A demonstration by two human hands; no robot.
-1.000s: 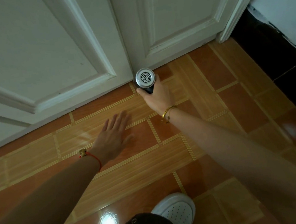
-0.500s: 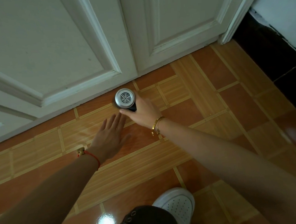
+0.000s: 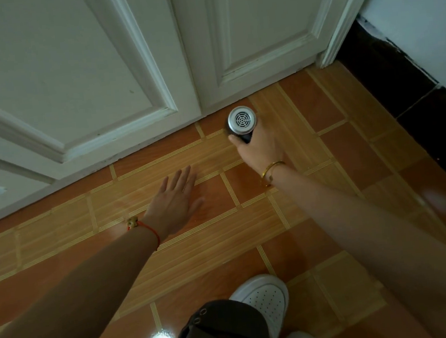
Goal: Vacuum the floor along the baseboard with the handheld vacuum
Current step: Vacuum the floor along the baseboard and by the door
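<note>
Orange and tan tiles with pale grout lines cover the floor (image 3: 197, 253), glossy enough to throw back a bright spot of light near the bottom edge. On that floor the right hand (image 3: 259, 149) is clamped around the dark body of the vacuum (image 3: 241, 123), fingers wrapped round its lower part. The vacuum stands nearly upright, its long axis running down toward the tiles and away from the camera; its round silver end with a ring-patterned grille faces up, and the nozzle end is hidden beneath it. It sits just beside the bottom edge of the white panelled doors (image 3: 131, 76), close to the seam where the two leaves meet. No brand or writing can be read on it. A gold bracelet (image 3: 271, 171) circles the right wrist.

To the left, the left hand (image 3: 176, 200) lies flat on the floor with fingers spread apart and pointing toward the doors, holding nothing. A red cord with a small gold charm (image 3: 140, 224) rings that wrist.

Farther out, the white door frame (image 3: 339, 29) meets a black baseboard (image 3: 399, 92) under a white wall at the right. Near the bottom edge are a dark trouser leg (image 3: 218, 332) and a white perforated shoe (image 3: 264, 298).
</note>
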